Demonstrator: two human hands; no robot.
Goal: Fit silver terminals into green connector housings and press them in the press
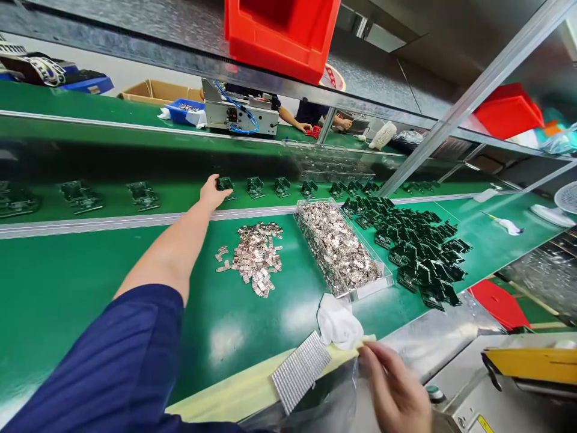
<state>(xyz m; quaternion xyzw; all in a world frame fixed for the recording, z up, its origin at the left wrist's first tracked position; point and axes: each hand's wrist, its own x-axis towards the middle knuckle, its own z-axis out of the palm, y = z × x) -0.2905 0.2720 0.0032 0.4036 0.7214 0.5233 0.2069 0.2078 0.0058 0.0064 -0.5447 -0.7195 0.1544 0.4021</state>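
Note:
My left hand (pixel 213 193) is stretched out to the conveyor strip, its fingers around a dark green part (pixel 225 185) in a row of similar parts. My right hand (pixel 396 385) is at the bottom right, thumb and forefinger pinched at the end of a pale yellow strip (pixel 225 394) along the table's front edge. Beside those fingertips lies a crumpled white cloth (pixel 338 323). A ridged silver sheet (pixel 302 370) rests across the yellow strip. Small metal pieces (pixel 259 255) form a loose pile in front of my left hand.
A clear tray (pixel 354 294) full of metal pieces stands mid-table, with a heap of dark green parts (pixel 410 240) to its right. A red bin (pixel 282 42) hangs overhead. A slanting metal post (pixel 469 90) rises at the right. Other people's hands work behind.

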